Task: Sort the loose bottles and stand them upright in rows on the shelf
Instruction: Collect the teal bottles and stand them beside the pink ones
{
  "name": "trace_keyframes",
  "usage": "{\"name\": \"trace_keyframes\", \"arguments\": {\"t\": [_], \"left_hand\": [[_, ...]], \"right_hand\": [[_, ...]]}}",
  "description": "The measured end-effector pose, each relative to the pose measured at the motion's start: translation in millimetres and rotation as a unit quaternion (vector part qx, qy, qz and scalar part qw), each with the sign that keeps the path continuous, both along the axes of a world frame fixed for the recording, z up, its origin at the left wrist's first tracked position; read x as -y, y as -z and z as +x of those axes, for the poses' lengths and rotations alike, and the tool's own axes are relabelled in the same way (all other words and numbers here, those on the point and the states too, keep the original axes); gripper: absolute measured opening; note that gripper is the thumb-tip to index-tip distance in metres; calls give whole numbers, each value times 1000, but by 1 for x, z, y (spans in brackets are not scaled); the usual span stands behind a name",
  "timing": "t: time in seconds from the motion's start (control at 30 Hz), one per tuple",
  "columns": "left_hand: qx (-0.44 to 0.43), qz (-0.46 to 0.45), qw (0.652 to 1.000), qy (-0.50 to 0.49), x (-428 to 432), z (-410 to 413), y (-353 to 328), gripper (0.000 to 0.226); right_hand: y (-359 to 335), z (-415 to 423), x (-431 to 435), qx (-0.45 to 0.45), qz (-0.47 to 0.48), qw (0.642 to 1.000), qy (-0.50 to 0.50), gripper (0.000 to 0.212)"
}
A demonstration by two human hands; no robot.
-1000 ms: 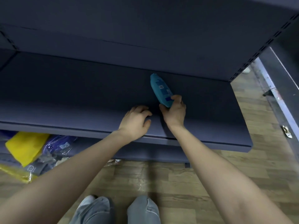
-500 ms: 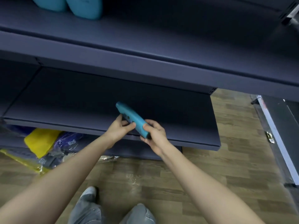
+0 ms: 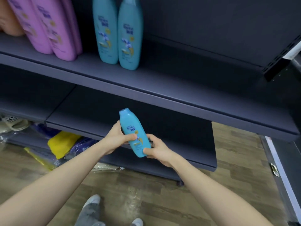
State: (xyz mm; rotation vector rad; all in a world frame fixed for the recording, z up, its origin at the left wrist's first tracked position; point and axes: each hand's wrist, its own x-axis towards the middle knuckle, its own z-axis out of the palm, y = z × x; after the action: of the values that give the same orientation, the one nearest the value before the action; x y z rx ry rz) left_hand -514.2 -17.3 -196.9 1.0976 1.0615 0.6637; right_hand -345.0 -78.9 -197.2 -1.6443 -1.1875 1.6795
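Before lower shelf: both hands grip tilted teal bottle.

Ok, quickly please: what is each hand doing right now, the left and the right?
Left hand: closed, holding the blue bottle around its middle.
Right hand: closed, holding the same blue bottle at its lower end.

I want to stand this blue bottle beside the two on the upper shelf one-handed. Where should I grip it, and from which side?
Probably the wide lower body of the blue bottle, wrapped from its right side, where the right hand holds it. It is broadest there and narrows toward the cap, which tilts up and away; the left hand at mid-body could let go.
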Motion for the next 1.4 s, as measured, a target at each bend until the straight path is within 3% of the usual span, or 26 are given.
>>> {"name": "trace_keyframes", "arguments": {"t": [0.07, 0.17, 0.37, 0.63, 0.83, 1.03, 1.23, 1.4], "left_hand": [[-54, 64, 996, 19, -1, -4, -16, 49], [-127, 155, 979, 34, -5, -9, -42, 52], [-115, 229, 965, 61, -21, -28, -98, 48], [-64, 275, 956, 82, -52, -50, -158, 48], [-34, 351, 932, 81, -79, -63, -192, 46], [2, 383, 923, 22, -98, -81, -189, 58], [-31, 366, 926, 81, -104, -98, -161, 90], [-42, 333, 937, 102, -121, -95, -152, 96]], "right_hand": [[-12, -11, -7, 106, 56, 992, -27, 44], [-32, -26, -18, 181, 106, 977, -28, 43], [-71, -43, -25, 164, 183, 969, 15, 44], [-114, -80, -31, 167, 315, 923, 145, 47], [-145, -107, -67, 132, 351, 897, 234, 41], [-157, -131, -110, 129, 371, 877, 277, 37], [-152, -147, -137, 162, 363, 870, 292, 39], [-147, -150, -146, 173, 347, 869, 306, 37]]}}
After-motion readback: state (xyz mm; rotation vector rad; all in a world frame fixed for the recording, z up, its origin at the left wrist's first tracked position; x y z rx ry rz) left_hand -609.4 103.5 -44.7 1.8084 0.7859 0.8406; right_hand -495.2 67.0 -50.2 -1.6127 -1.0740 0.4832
